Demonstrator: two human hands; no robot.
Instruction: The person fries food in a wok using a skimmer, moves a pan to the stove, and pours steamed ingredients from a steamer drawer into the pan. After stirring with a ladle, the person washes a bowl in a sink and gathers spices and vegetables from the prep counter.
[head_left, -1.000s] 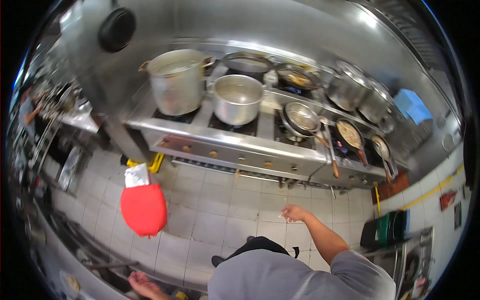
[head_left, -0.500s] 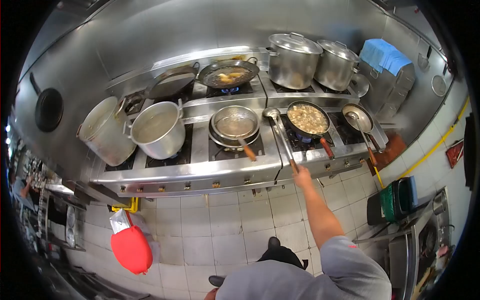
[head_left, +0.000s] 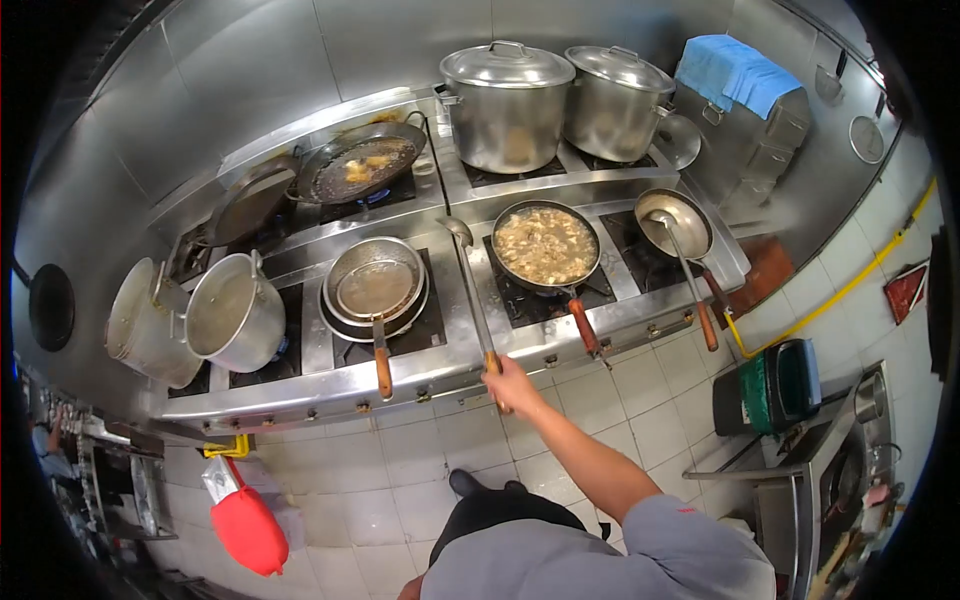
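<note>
My right hand [head_left: 512, 386] is closed around the wooden handle end of a long metal ladle [head_left: 470, 285]. The ladle's bowl is at the far end, over the stove top between two burners. Right of it, a frying pan [head_left: 547, 246] holds pale chopped food in liquid, its red-brown handle towards me. Left of it, a wooden-handled strainer [head_left: 375, 280] sits over another pan. Only a sliver of my left hand [head_left: 411, 589] shows at the bottom edge beside my body; its fingers are hidden.
A small pan [head_left: 674, 222] with a second ladle in it is at the right. Two pots [head_left: 240, 315] stand at the left. Behind are a wok [head_left: 362, 165] of oil with frying food over a blue flame, and lidded stockpots [head_left: 507, 110]. A bin [head_left: 765, 390] stands right.
The view has shifted, so the stove's pans appear further left and closer. My right hand has kept hold of the ladle, which now points more upright in view.
</note>
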